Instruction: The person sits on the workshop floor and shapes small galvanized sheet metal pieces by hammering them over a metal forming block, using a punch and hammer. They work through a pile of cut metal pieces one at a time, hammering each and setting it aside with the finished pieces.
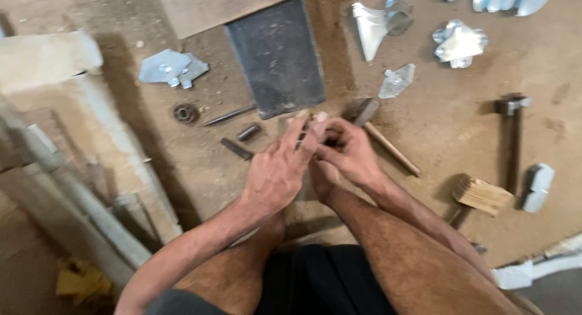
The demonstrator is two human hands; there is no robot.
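Two hands meet over the dirt floor: my left hand and right hand pinch a small dark piece below the steel plate, hammer beside; steady alignment comes next, I judge.

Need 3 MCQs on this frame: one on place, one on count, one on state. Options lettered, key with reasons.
1. Where does the dark metal plate lie?
A. on the ground beyond the hands
B. on the person's lap
C. leaning on the wooden block

2. How many hammers are in view?
A. one
B. two
C. four

3. How are the two hands?
A. far apart, flat on the ground
B. together, fingers meeting over a small part
C. each gripping a hammer

Key:
1 A: the plate sits on the dirt just past the fingertips.
2 B: one hammer lies by the right hand, another hammer lies further right, near the wooden block.
3 B: the left hand and the right hand touch at the fingertips; what they pinch is too small to tell.
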